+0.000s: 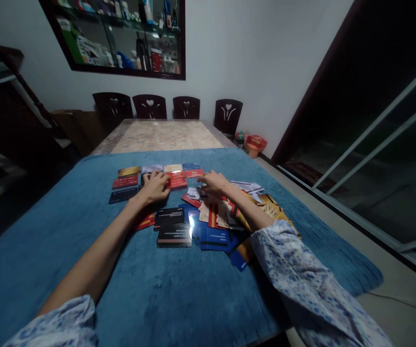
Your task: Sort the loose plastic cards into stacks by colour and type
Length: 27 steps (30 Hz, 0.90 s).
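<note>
Rows of bank-type cards lie on a blue cloth. My left hand (155, 187) rests palm down over the rows, fingers bent and apart, between a red card (125, 181) on the left and a stack of red cards (176, 180) on the right. A dark card under its fingers is mostly hidden. Just right of the rows, my right hand (214, 184) has its fingers apart and pointing left, above some white cards (194, 193) and below a small red card (194, 173). Its underside is hidden. Below the right wrist spreads a loose pile with blue cards (214, 238).
Black cards (174, 235) lie near the front, beside the pile. Gold cards (275, 208) spread out to the right. The blue cloth (150, 294) covers the near part of the table (164, 136). Dark chairs (150, 107) stand behind its far edge.
</note>
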### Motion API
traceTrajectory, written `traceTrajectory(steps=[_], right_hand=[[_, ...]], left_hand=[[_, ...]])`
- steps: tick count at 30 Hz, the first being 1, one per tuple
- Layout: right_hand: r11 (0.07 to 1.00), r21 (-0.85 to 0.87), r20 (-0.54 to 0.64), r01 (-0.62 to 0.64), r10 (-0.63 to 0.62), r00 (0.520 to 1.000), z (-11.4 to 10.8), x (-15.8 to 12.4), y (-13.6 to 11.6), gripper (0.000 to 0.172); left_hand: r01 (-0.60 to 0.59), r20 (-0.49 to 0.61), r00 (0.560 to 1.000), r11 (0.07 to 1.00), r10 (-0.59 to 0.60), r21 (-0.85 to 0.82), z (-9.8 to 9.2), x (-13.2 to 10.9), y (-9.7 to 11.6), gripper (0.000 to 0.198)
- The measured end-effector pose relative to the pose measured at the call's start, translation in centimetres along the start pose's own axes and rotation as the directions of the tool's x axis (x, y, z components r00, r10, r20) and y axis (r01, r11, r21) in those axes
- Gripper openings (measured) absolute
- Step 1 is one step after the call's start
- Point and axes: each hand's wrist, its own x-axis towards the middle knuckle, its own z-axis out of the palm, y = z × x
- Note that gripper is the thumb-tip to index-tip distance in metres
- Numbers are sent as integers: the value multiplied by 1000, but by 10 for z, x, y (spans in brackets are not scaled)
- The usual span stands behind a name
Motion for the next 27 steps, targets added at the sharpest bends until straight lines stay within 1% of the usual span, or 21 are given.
traceTrajectory(steps=[3,5,9,12,15,20,24,27], right_hand=[[1000,-22,-13,-22,22,1000,0,-13,7,45],[999,-25,-29,-21,20,999,1,-23,13,43],[998,-39,-55,-50,48,997,5,-39,29,43],[996,-33,-86,-80,76,993,10,-50,42,43],[993,-11,-110,-119,117,987,14,-61,53,43],[982,5,-152,-188,187,971,22,-75,71,41],[967,6,-132,-255,253,958,26,-82,84,43],[951,9,-82,-308,307,948,29,-88,91,41]], left_hand=[[-18,-32,999,1000,18,-9,-2,1,4,35],[-33,-43,999,999,32,-13,-4,1,11,36],[-71,-64,995,997,71,3,-9,0,30,38],[-134,-70,989,991,133,-19,-12,0,46,39],[-181,-53,982,983,179,-36,-12,1,61,38],[-265,-21,964,961,264,-77,-6,4,85,40],[-310,9,950,946,312,-89,0,10,105,42],[-365,-5,930,926,366,-94,4,17,121,38]])
